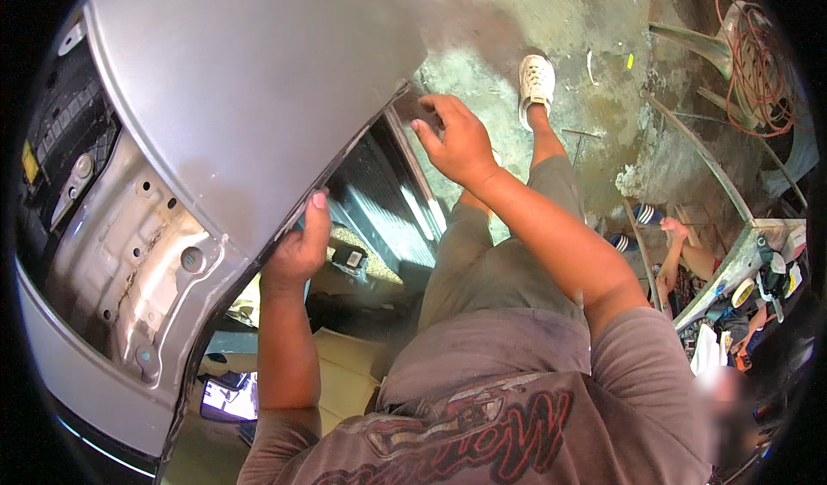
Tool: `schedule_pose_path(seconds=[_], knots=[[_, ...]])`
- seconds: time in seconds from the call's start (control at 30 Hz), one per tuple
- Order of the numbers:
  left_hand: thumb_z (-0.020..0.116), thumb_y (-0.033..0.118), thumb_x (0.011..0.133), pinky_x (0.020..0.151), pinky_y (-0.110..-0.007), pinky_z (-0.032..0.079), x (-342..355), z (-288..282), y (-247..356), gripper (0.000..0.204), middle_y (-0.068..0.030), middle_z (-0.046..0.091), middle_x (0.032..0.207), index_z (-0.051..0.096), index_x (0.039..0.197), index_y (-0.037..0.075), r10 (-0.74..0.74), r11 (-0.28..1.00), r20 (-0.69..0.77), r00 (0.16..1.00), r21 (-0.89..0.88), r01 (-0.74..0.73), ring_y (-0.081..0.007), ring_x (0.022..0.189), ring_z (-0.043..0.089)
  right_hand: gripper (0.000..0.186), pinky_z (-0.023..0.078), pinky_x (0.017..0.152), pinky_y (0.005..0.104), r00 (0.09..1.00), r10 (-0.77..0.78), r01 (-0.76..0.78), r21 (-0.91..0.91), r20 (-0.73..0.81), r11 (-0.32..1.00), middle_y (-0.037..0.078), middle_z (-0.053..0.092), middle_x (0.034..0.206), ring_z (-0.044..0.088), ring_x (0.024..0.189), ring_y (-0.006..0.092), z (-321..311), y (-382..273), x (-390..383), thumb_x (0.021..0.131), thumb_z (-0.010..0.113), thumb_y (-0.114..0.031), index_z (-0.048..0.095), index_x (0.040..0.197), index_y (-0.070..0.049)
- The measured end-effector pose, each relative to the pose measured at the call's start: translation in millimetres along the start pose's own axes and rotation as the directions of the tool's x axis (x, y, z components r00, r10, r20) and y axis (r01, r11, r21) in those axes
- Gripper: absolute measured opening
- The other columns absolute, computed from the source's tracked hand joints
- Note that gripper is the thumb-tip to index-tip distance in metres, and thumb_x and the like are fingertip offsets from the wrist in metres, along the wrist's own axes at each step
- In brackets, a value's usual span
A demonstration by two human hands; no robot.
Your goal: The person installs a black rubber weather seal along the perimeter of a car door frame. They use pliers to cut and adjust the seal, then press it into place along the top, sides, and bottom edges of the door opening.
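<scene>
A large, smooth grey car panel (258, 63) fills the upper left, with a dark strip (297, 209) along its near edge. My left hand (297, 248) grips this edge, thumb up against it and fingers hidden on the inner side. Close to the panel's far right corner is my right hand (457, 140), empty, its thumb and fingers apart and slightly curled. No contact with the corner shows. Below the edge, a dark window pane (379, 196) with bright reflections stands between my hands. Left of the panel, bare metal bodywork (138, 252) with several holes lies exposed.
Beige upholstery (345, 356) shows inside the car beside my left arm. A coiled orange hose (758, 71) hangs on a frame at the far right. Near the cluttered bench (732, 278), another person's hand (674, 229) rests by striped footwear (646, 214). The concrete floor (586, 20) is stained.
</scene>
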State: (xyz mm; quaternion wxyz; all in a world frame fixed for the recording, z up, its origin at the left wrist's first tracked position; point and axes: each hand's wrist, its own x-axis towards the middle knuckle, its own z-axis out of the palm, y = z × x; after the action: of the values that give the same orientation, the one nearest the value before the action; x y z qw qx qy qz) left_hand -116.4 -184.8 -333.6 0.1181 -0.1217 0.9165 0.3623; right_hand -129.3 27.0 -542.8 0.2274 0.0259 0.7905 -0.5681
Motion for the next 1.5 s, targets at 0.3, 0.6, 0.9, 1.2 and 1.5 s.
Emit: schedule_pose_path(seconds=[0.3,0.6,0.9,1.2,1.5], knots=[[0.077,0.009,0.099,0.091,-0.038,0.060,5.3,-2.0,-3.7,0.023,-0.0136,0.079,0.112,0.076,0.118,-0.004,0.063,0.990,-0.040,0.997,0.132,-0.057,-0.0257,0.101,0.076,0.024,0.060,0.082,0.0520,0.818,-0.138,0.224,-0.088,0.558,0.971,0.015,0.074,0.101,0.074,0.095,0.0392,4.5,-12.8,-55.6,0.096,0.070,-0.030,0.073,0.100,-0.006],[0.082,0.009,0.099,0.090,-0.036,0.060,17.4,-1.2,20.5,0.022,-0.0118,0.081,0.110,0.078,0.116,-0.003,0.036,0.999,-0.040,0.999,0.038,-0.034,-0.0211,0.101,0.076,0.022,0.063,0.076,0.0533,-0.331,-0.310,0.798,0.440,0.891,0.412,0.017,0.080,0.091,0.079,0.088,0.0388,40.2,-124.8,30.5,0.089,0.069,-0.020,0.081,0.083,-0.002],[0.085,0.016,0.097,0.087,-0.037,0.060,16.1,5.7,17.9,0.023,-0.0126,0.082,0.105,0.080,0.112,-0.001,0.043,0.988,-0.046,0.998,0.152,-0.035,-0.0247,0.096,0.078,0.026,0.062,0.074,0.0539,-0.167,-0.262,0.841,0.276,0.950,0.466,0.020,0.079,0.086,0.078,0.084,0.0422,11.2,-88.5,-19.5,0.087,0.066,-0.024,0.082,0.086,-0.004],[0.081,0.034,0.100,0.098,-0.042,0.057,23.5,26.7,10.4,0.042,-0.0156,0.079,0.122,0.077,0.126,0.001,-0.146,0.978,-0.033,0.989,0.146,0.149,-0.0316,0.112,0.075,0.049,0.061,0.087,0.0523,0.744,0.378,-0.529,0.141,0.551,0.837,0.023,0.077,0.107,0.075,0.099,0.0402,31.3,91.4,-55.2,0.103,0.066,-0.048,0.073,0.116,-0.001],[0.069,0.065,0.100,0.112,-0.045,0.048,77.4,110.3,-92.4,0.070,-0.0132,0.075,0.136,0.074,0.135,0.005,-0.462,0.842,0.182,0.868,0.396,0.365,-0.0324,0.124,0.067,0.067,0.062,0.095,0.0516,0.613,0.534,-0.455,0.813,0.582,-0.362,0.031,0.065,0.136,0.070,0.122,0.0427,95.5,88.7,60.5,0.109,0.064,-0.046,0.045,0.154,0.000]])
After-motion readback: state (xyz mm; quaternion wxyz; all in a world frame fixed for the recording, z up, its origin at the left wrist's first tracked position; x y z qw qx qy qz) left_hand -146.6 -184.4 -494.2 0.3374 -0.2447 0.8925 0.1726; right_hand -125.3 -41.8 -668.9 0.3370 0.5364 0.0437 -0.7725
